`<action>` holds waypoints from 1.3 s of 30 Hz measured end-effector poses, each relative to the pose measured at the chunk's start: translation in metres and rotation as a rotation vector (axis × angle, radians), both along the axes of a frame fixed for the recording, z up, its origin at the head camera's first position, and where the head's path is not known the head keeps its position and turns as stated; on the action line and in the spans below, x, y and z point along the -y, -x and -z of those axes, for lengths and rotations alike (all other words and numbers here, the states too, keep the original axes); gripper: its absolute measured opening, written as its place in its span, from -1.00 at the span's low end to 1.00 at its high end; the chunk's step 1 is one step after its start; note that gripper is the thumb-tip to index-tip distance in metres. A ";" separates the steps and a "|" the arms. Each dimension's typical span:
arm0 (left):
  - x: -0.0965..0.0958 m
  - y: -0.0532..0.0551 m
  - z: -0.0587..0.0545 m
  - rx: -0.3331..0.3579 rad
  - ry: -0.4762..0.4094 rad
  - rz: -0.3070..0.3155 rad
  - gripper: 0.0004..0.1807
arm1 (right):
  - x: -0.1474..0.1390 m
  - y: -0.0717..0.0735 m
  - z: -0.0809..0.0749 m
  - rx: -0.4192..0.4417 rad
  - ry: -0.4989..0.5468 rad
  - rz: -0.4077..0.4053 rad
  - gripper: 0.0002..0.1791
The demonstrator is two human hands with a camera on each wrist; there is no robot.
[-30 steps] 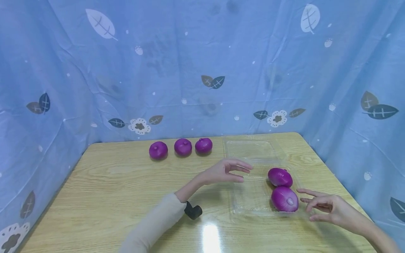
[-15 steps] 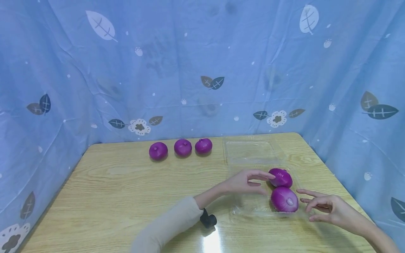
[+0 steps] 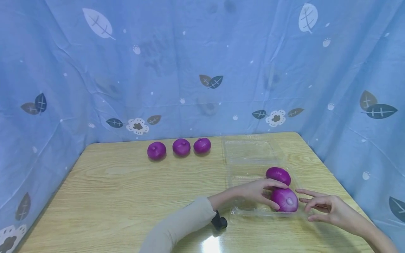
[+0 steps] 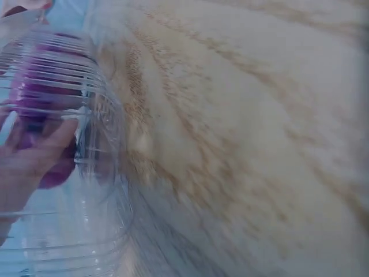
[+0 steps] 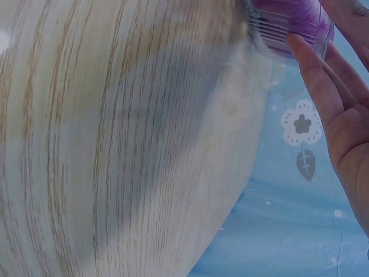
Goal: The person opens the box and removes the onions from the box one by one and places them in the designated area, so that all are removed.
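In the head view my left hand (image 3: 257,191) reaches into a clear plastic clamshell box (image 3: 232,212) and holds the nearer red onion (image 3: 288,199) from its left side. The thumb is on the near side, the fingers on the far side. Through the ribbed plastic, the left wrist view shows this hand (image 4: 29,164) against the purple onion (image 4: 40,95). Just behind lies a second red onion (image 3: 278,175). Outside the box's right wall, my right hand (image 3: 327,209) has its fingers spread and loosely bent, holding nothing; in the right wrist view a fingertip overlaps the plastic.
Three more red onions, a left one (image 3: 156,150), a middle one (image 3: 181,147) and a right one (image 3: 202,145), stand along the wooden table's back edge. The box's lid (image 3: 250,151) lies folded back. A blue leaf-patterned curtain (image 3: 177,70) surrounds the table.
My left hand has moved right and toward the near side, from over the box's left part, past the farther onion, to the nearer onion. The right hand and the onions stay put.
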State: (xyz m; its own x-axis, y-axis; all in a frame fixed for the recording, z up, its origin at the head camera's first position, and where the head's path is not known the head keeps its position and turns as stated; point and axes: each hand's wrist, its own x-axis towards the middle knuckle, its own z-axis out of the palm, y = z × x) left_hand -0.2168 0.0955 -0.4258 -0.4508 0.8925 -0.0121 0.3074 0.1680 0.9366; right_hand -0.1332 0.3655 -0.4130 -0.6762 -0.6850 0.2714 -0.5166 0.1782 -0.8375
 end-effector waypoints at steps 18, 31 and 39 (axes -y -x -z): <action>0.000 0.001 0.004 -0.503 0.162 0.020 -0.16 | 0.000 -0.001 0.002 -0.016 -0.014 0.027 -0.68; 0.013 0.002 -0.013 -0.054 0.052 0.114 -0.21 | -0.003 -0.002 0.001 -0.007 -0.028 0.023 -0.68; 0.017 -0.001 -0.016 0.110 0.035 0.011 -0.69 | -0.002 -0.001 0.001 0.020 -0.025 0.007 -0.70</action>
